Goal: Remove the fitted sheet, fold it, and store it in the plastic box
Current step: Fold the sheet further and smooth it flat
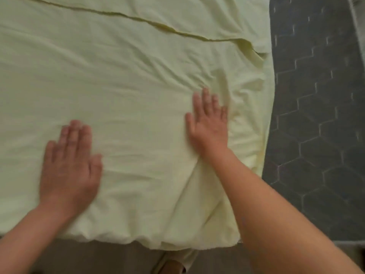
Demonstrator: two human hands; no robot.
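- The pale yellow fitted sheet (128, 80) lies spread out with both hands flat on it; the picture is a little blurred.
- The left hand (70, 165) presses palm down, fingers straight and close together, gripping nothing.
- The right hand (209, 123) lies flat too, fingers straight and slightly apart, with creases fanning out around it.
- Beyond both hands a folded edge (158, 26) runs across the sheet.
- To the right of the right hand is a dark hexagon-patterned surface (320, 115), perhaps a mattress.
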